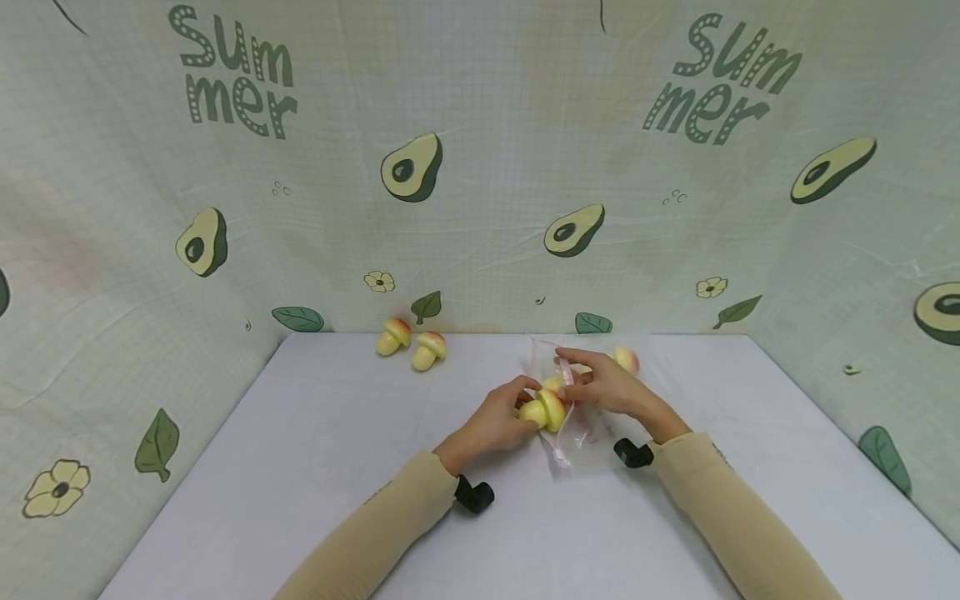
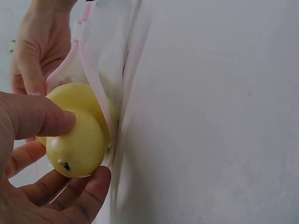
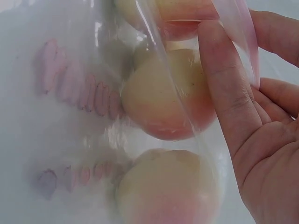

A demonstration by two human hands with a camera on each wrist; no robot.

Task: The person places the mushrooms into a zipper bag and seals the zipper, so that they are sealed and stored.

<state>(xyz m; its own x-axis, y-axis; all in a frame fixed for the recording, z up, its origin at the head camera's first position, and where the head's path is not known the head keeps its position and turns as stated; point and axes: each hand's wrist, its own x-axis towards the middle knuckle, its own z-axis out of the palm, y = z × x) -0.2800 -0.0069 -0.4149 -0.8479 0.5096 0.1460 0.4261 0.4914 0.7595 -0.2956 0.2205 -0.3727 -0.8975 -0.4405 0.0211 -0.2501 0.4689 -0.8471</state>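
Read clock positions in the head view, from the middle of the clear bag (image 1: 577,440). Holds at 9 o'clock, with the left hand (image 1: 498,418), one mushroom-shaped piece (image 1: 551,408): pinched with thumb pressed on the stem, fingers separated and supporting from below. Locates this piece at the bag's mouth, against the pink edge (image 2: 96,81), stem toward 9 o'clock. Grips at 2 o'clock, with the right hand (image 1: 609,386), the same bag's edge: thumb on one side, fingers on the other; cannot tell how tightly pinched. Shows behind the film, in the right wrist view, a middle piece (image 3: 168,102) and a lower piece (image 3: 168,191), caps flushed red. Includes toward 10 o'clock two loose pieces (image 1: 429,352), near each other and well apart from both hands. Rests on a white table (image 1: 337,417), before a cloth (image 1: 487,108) printed with avocados.
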